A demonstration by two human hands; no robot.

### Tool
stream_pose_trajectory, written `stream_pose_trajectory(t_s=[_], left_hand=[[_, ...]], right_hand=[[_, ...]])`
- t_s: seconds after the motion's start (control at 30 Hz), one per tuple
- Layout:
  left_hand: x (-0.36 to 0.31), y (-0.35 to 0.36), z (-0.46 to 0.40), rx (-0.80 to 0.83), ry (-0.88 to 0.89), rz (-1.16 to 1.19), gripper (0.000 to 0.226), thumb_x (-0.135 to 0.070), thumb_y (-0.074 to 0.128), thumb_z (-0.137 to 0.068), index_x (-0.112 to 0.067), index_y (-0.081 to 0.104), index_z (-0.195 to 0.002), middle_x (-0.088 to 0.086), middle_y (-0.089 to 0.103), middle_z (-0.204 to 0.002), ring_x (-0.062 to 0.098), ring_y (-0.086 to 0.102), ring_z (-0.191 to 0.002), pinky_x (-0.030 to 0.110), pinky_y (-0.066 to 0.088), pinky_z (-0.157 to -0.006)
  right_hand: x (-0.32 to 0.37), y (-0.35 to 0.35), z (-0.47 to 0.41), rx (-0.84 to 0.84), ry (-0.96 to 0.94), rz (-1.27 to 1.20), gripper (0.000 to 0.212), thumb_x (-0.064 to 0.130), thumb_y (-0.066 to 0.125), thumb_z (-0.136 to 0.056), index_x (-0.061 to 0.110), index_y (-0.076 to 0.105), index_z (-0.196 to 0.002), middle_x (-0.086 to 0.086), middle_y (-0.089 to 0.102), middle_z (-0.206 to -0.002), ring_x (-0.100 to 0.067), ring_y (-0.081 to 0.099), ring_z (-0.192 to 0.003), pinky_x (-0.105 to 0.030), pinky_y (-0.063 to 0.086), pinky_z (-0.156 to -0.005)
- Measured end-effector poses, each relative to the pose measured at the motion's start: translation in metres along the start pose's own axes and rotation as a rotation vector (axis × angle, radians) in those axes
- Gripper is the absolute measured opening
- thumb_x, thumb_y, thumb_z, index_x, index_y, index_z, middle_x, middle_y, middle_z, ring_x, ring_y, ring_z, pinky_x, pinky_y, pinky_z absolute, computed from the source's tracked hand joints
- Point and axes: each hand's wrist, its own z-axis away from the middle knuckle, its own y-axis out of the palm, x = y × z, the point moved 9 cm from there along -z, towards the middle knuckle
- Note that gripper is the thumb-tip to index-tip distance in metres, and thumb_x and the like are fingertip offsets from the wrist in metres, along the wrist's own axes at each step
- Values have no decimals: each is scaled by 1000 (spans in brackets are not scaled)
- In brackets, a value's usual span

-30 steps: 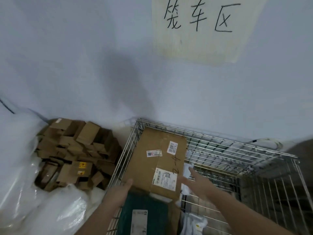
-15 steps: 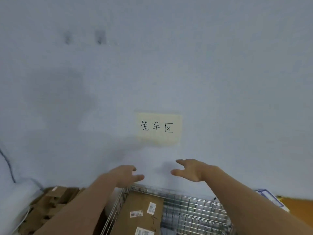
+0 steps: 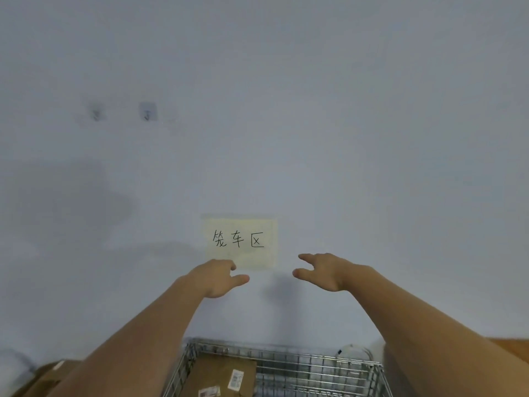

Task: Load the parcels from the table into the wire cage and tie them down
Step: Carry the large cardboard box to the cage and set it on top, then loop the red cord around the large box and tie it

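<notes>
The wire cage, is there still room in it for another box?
Yes. In the wire cage, the right part, between the brown box and the right wall, shows only bare wire. The left side is filled by that box.

Labelled brown parcel (image 3: 221, 378) lies inside the wire cage (image 3: 286, 359).

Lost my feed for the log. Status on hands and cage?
Left hand and right hand raised, empty. Brown parcel lies in wire cage. Nothing blocking.
</notes>
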Motion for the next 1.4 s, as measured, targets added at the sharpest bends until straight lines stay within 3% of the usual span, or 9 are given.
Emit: stream_pose_trajectory(t_s=[0.37, 0.5, 0.67, 0.77, 0.93, 1.1, 1.33, 1.4], left_hand=[[-124, 72, -27, 96, 308, 13, 75, -72, 42, -93, -22, 44, -149, 3, 46, -154, 23, 49, -135, 41, 40, -110], [-176, 121, -18, 174, 482, -25, 72, -72, 41, -93, -24, 45, -147, 2, 48, -153, 24, 50, -134, 43, 41, -110], [-202, 200, 3, 295, 614, -95, 70, -73, 42, -92, -27, 49, -144, 2, 53, -148, 24, 55, -127, 42, 46, -103], [-197, 251, 10, 394, 612, -122, 70, -72, 42, -93, -25, 49, -145, 6, 54, -147, 26, 56, -127, 45, 46, -105], [-202, 321, 16, 490, 616, -138, 66, -68, 43, -95, -23, 52, -141, 8, 60, -141, 26, 59, -124, 47, 48, -105], [-216, 361, 18, 514, 619, -151, 64, -67, 41, -96, -23, 51, -142, 3, 66, -131, 21, 64, -114, 41, 53, -97], [-226, 426, 2, 605, 504, -129, 57, -63, 42, -98, -23, 54, -137, 1, 70, -113, 16, 66, -93, 38, 56, -88], [-227, 445, -5, 633, 451, -108, 54, -62, 44, -98, -24, 56, -135, 2, 70, -115, 19, 66, -97, 38, 55, -88]], right_hand=[[-136, 48, 94, -17, 359, -109, 80, 71, 35, -93, 26, 23, -158, -9, 32, -162, -31, 32, -147, -48, 27, -119], [-172, 95, 155, -37, 537, -167, 74, 65, 37, -95, 22, 30, -155, -13, 41, -156, -33, 41, -140, -42, 35, -112], [-192, 186, 224, 59, 721, -252, 71, 64, 38, -96, 21, 34, -152, -10, 45, -152, -29, 45, -136, -40, 36, -109], [-200, 238, 254, 154, 796, -274, 74, 67, 36, -95, 23, 31, -154, -9, 49, -147, -27, 51, -129, -38, 42, -103], [-224, 300, 271, 242, 823, -265, 78, 70, 30, -94, 23, 26, -155, -9, 36, -159, -27, 37, -143, -46, 34, -116], [-245, 339, 259, 318, 785, -269, 76, 69, 29, -94, 24, 26, -155, -10, 37, -157, -28, 38, -142, -48, 34, -115], [-295, 386, 226, 390, 715, -265, 71, 63, 31, -98, 20, 29, -154, -12, 42, -154, -29, 43, -139, -44, 36, -114], [-311, 398, 216, 404, 705, -279, 69, 60, 33, -100, 18, 29, -154, -13, 42, -154, -29, 43, -139, -43, 35, -112]])
